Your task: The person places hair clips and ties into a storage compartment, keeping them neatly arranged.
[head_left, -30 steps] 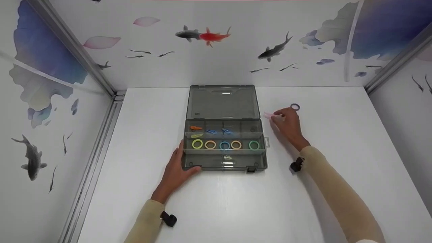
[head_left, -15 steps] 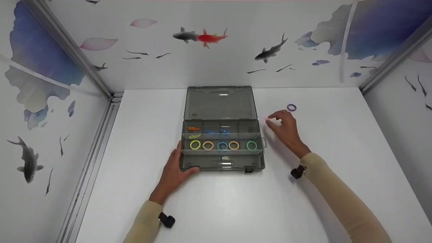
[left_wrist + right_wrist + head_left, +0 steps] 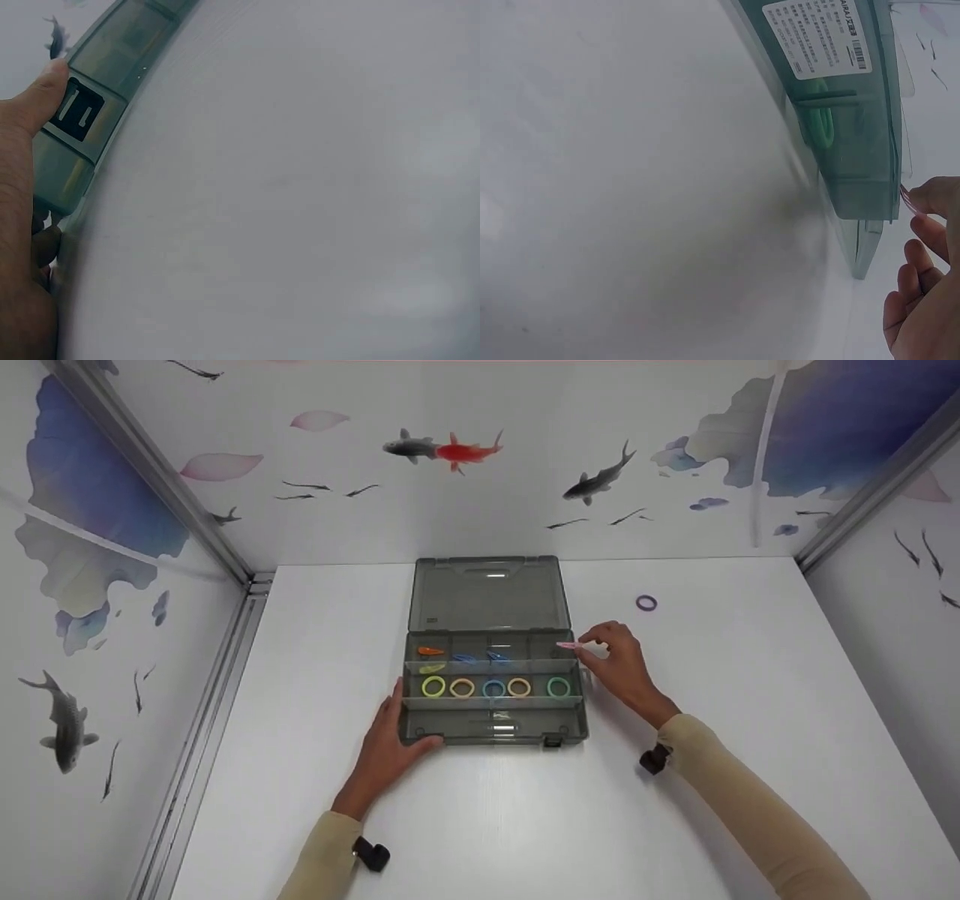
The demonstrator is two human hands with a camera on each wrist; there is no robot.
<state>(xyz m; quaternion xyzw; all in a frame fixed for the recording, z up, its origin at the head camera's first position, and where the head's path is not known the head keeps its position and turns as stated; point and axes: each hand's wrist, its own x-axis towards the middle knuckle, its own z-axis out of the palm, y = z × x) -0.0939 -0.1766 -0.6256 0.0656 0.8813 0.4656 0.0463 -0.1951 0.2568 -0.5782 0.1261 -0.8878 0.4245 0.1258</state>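
A grey see-through compartment box [image 3: 472,740] lies with its lid swung back. My left hand [image 3: 386,757] grips its near left corner, thumb on the front wall and fingers along the side; the left wrist view shows the thumb [image 3: 49,94] there. Between thumb and forefinger my right hand [image 3: 622,667] pinches a pink hair clip [image 3: 568,645] over the right end of the back row. That row holds an orange clip [image 3: 431,651], a yellow clip [image 3: 432,668] and blue clips [image 3: 498,657]. Several coloured rings, like hair ties, fill the middle row, including a green ring [image 3: 550,688].
A purple ring [image 3: 637,604] lies on the white table [image 3: 495,817], right of the lid [image 3: 487,596]. White panels [image 3: 465,517] printed with fish enclose the table at the back and sides. The box's front latch [image 3: 553,741] hangs at the near edge.
My right hand has carried the pink hair clip left and nearer, from the table beside the box to over the back row. My left hand stays on the box corner.
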